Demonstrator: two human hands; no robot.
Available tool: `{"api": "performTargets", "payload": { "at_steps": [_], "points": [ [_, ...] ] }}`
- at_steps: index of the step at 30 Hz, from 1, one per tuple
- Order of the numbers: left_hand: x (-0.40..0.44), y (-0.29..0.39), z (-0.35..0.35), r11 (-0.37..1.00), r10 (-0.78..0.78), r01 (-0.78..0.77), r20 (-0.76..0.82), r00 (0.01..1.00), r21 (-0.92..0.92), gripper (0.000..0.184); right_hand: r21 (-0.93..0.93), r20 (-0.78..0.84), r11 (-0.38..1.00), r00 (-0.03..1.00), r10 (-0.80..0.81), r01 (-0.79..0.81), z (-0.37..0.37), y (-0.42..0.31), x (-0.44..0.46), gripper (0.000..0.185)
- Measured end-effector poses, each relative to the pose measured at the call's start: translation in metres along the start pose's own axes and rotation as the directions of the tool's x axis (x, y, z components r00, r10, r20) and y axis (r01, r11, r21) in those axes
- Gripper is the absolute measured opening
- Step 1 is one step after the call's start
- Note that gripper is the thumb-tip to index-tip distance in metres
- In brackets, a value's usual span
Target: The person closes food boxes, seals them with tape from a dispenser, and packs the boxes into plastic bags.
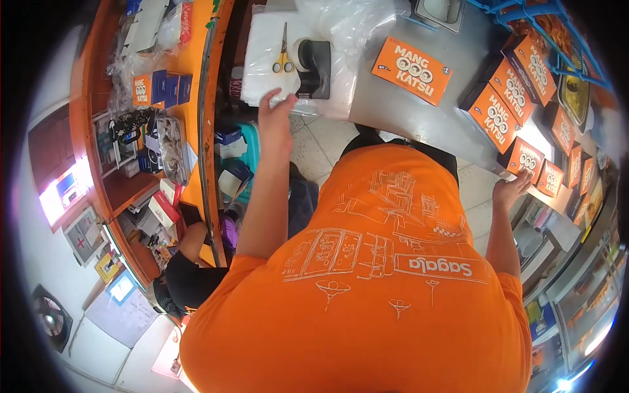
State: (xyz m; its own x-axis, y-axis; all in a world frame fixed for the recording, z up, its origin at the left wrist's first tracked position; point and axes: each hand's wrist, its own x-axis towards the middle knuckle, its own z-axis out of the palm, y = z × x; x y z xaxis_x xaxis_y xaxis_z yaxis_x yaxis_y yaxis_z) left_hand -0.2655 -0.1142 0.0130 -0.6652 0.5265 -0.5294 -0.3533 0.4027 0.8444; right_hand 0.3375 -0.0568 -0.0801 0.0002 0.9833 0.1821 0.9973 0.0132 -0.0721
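My left hand (pixel 275 124) is raised at the near edge of the counter, fingers apart and nothing in them. Just beyond it lies a stack of white plastic bags (pixel 262 49). Yellow-handled scissors (pixel 284 59) and a black tape dispenser (pixel 319 69) rest on that stack. At the right, my right hand (pixel 511 191) has its fingers closed on the lower edge of an orange box (pixel 526 157) marked "MANG KATSU". Part of its grip is hidden. A smaller orange box (pixel 550 178) stands beside it.
One orange box (pixel 413 70) lies alone on the metal counter (pixel 386 108). Several more boxes (pixel 495 116) are grouped at the right, near a blue wire rack (pixel 537 19) and a food tray (pixel 574 98). An orange shelf (pixel 196 98) runs along the left. Another person (pixel 190 275) is behind it.
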Motion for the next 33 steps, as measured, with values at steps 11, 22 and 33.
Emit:
{"api": "performTargets", "payload": {
  "at_steps": [11,22,33],
  "points": [
    [0.011,-0.067,0.006,0.964,0.252,-0.248,-0.031,0.967,0.1,0.05,-0.015,0.009,0.999,0.999,0.042,-0.042,0.0,-0.004,0.005,0.077],
    [-0.068,-0.03,0.02,0.642,0.672,-0.617,0.054,0.739,0.455,0.06,-0.049,0.212,0.986,0.966,-0.146,0.16,-0.06,0.036,0.041,0.074],
    [-0.246,-0.099,0.247,0.941,0.326,-0.333,0.395,0.859,-0.055,0.087,0.168,0.176,0.741,0.72,-0.671,0.65,-0.027,0.081,0.079,0.069]
  ]
}}
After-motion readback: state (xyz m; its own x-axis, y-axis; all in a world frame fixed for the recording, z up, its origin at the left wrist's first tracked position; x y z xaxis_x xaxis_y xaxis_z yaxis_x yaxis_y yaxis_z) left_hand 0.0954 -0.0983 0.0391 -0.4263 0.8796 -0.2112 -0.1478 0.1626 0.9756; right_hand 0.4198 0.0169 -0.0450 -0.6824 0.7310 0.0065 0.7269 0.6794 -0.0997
